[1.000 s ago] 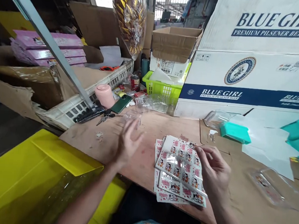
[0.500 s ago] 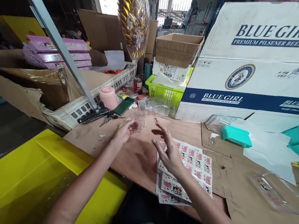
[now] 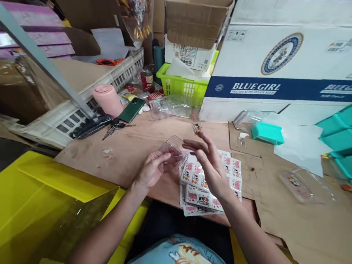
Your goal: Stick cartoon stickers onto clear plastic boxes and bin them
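My left hand [image 3: 152,169] grips a clear plastic case [image 3: 173,146] between thumb and fingers, above the wooden table. My right hand [image 3: 211,167] is close to the case's right side, its fingers stretched out and apart. A small cat sticker [image 3: 196,128] clings to the tip of its index finger. Below the right hand lies a stack of sticker sheets [image 3: 197,190] printed with cats and pink lettering, partly hidden by that hand.
A clear case with a cat print [image 3: 299,188] lies on cardboard at the right, near a turquoise block [image 3: 267,133]. Behind are a phone [image 3: 132,109], keys [image 3: 113,128], a pink cup [image 3: 107,100], a lime basket [image 3: 182,85] and clear plastic pieces [image 3: 168,107]. Large white cartons [image 3: 259,77] wall the back.
My left hand has brought the clear case rightward and nearer to me, close to my right hand. The right hand still carries the sticker on its fingertip. The view has tilted down.
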A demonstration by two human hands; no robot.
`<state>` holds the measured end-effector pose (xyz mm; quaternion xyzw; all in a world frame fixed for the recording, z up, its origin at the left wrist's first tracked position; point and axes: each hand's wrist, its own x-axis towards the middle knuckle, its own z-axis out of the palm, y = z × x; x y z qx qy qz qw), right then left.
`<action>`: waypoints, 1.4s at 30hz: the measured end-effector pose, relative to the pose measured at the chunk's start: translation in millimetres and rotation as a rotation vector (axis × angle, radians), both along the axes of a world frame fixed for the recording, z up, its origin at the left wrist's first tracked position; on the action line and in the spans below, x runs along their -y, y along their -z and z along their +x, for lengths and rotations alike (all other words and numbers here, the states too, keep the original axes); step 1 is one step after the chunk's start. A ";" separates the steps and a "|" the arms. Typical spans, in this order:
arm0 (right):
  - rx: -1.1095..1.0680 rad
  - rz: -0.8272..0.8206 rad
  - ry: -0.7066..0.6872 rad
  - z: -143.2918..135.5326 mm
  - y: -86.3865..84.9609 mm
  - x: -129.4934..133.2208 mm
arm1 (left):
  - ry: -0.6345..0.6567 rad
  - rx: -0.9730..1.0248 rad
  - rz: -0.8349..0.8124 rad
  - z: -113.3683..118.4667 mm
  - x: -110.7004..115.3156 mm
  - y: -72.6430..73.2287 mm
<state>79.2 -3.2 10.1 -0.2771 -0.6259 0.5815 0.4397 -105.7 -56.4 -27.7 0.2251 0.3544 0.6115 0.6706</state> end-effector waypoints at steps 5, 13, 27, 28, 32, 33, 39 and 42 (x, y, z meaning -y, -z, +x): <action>0.106 0.030 0.050 0.5 9.6 -24.3 | 0.029 -0.005 0.053 3.5 0.7 -4.8; -0.100 -0.352 -0.194 58.6 -24.6 41.1 | -0.013 -0.097 0.092 39.2 10.4 -21.3; -0.284 -0.716 -0.305 92.0 8.8 76.3 | 0.073 -0.199 0.114 82.1 14.6 -11.6; -0.279 -0.722 -0.304 92.7 10.2 76.2 | 0.078 -0.208 0.116 82.4 14.9 -11.4; -0.258 -0.727 -0.299 93.5 13.6 74.4 | 0.078 -0.228 0.104 82.7 15.2 -11.4; -0.258 -0.728 -0.298 93.3 14.0 73.9 | 0.079 -0.225 0.096 82.8 15.2 -11.3; -0.266 -0.730 -0.292 91.5 17.0 72.5 | 0.084 -0.222 0.066 81.4 14.7 -8.2; -0.257 -0.734 -0.290 91.0 18.9 72.1 | 0.080 -0.222 0.055 80.6 14.2 -7.0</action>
